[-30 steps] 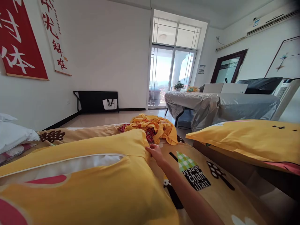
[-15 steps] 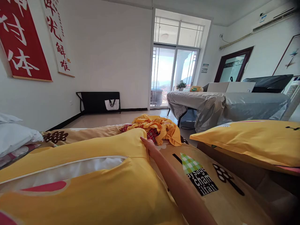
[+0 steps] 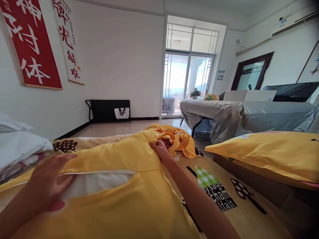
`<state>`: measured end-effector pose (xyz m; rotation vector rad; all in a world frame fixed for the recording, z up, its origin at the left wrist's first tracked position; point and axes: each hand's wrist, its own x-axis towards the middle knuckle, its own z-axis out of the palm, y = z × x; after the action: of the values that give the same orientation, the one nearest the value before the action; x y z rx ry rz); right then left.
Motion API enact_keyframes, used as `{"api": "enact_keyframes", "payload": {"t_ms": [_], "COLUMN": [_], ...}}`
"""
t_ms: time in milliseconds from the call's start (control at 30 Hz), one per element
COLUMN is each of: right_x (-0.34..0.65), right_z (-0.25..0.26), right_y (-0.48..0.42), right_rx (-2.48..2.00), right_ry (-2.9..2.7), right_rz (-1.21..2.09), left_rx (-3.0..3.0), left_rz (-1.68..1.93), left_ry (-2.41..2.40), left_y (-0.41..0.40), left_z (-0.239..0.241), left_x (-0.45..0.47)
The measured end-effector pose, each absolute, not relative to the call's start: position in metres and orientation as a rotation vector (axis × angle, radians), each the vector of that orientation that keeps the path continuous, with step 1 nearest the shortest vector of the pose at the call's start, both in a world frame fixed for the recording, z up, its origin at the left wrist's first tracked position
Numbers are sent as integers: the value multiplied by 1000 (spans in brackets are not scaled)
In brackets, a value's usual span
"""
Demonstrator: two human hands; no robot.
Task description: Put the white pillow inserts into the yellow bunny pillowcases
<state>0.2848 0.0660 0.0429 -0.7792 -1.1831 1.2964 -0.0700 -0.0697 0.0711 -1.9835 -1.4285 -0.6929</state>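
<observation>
A yellow pillowcase (image 3: 119,205) lies in front of me on the bed, a white pillow (image 3: 99,182) showing through its long zippered opening. My right hand (image 3: 160,151) pinches the pillowcase's far right corner. Over the left part of the opening is my left hand (image 3: 53,176), fingers stretched and apart, slightly blurred; whether it touches the cloth I cannot tell. Just beyond my right hand lies a crumpled heap of orange-yellow cloth (image 3: 183,139) with a bit of red plaid fabric.
Another yellow-cased pillow (image 3: 269,149) rests at the right edge. White pillows (image 3: 22,142) are stacked at the left. The patterned bedsheet (image 3: 246,212) lies beneath. Farther off stand a plastic-covered table (image 3: 224,113) and a folded black frame (image 3: 107,110) against the wall.
My left hand has come into view from the left, over the opening. My right hand keeps hold of the corner. The whole view has shifted slightly.
</observation>
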Motion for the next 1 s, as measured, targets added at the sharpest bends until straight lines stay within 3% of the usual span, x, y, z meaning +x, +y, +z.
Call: {"api": "enact_keyframes", "payload": {"t_ms": [133,267,567,1000], "right_x": [286,295,303,308], "right_z": [57,58,36,57], "right_y": [55,50,41,58], "right_rx": [-743,-762,-809,-907], "right_ry": [-1208,-1206,-1131,-1062], "right_rz": [1270,1236,1205,1116], "left_rx": [-2258,-2172,-1978,-2169], "left_rz": [-680,-605,-576,-523], "left_ry": [-988,-640,-555,-455], "left_y": [-54,-52,-60,-80], "left_z": [78,91,88,76], "left_x": [21,68,20,35]}}
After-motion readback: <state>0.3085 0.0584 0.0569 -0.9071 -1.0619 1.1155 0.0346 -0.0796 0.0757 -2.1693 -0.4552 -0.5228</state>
